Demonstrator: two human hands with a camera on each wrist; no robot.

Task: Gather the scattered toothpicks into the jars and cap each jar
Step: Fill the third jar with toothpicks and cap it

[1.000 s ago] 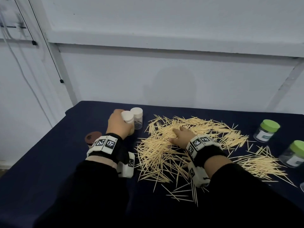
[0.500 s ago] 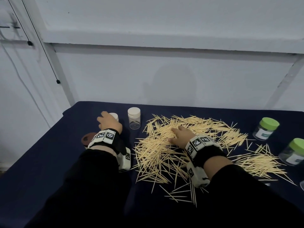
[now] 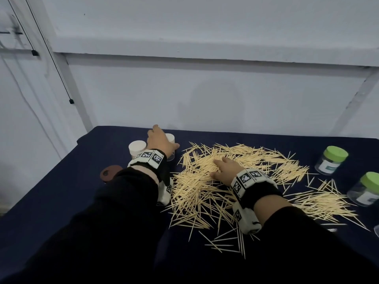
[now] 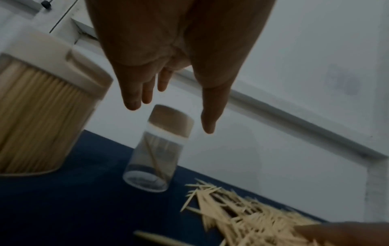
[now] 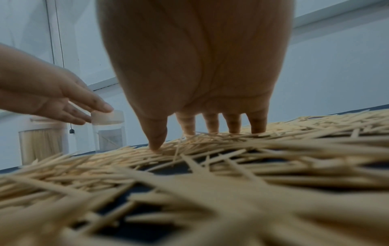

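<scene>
Toothpicks [image 3: 235, 177] are lying flat in a loose heap across the middle of the table [image 3: 61, 201], long axes pointing every way; a smaller drift is spreading toward the right edge.

Full jar [image 3: 137, 148] is standing upright at far left, capped white, packed with picks standing on end. Just right of it the near-empty jar [image 4: 156, 156] is also standing upright and capped, one pick leaning slantwise inside.

Left hand [image 3: 161, 143] is reaching forward over the near-empty jar, fingers [image 4: 132, 99] straight and spread, thumb apart, grip wide and holding nothing; in the right wrist view the thumb tip looks to be at the cap, contact unclear.

Right hand [image 3: 227, 170] is lying palm down on the heap, fingertips [image 5: 155, 143] pressing into the picks, grip flat, nothing clasped.

Two green-capped jars [image 3: 332, 162] are standing at far right.
</scene>
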